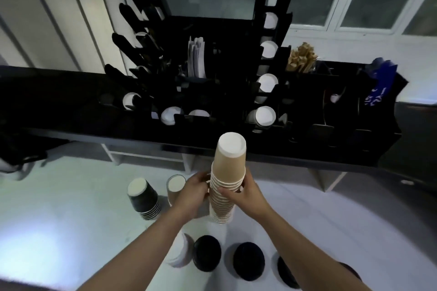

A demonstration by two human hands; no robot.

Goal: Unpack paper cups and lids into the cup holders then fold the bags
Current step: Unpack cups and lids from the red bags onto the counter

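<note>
Nearest, at six o'clock, black lid stacks [207, 253] and a white lid stack [179, 251] lie on the white table [71, 220]. At centre, the left hand [191, 192] and right hand [238, 192] curl their fingers round a tall stack of tan cups [227, 179] — upside down, standing on the table. At nine o'clock stands a black cup stack [144, 198] (also inverted). Beyond, at twelve o'clock, the black cup holder [236, 92] shows white cups.

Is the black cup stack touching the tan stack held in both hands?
Apart. The head view shows the black cup stack standing well left of the tan stack, with bare white counter and the left hand between them.
</note>
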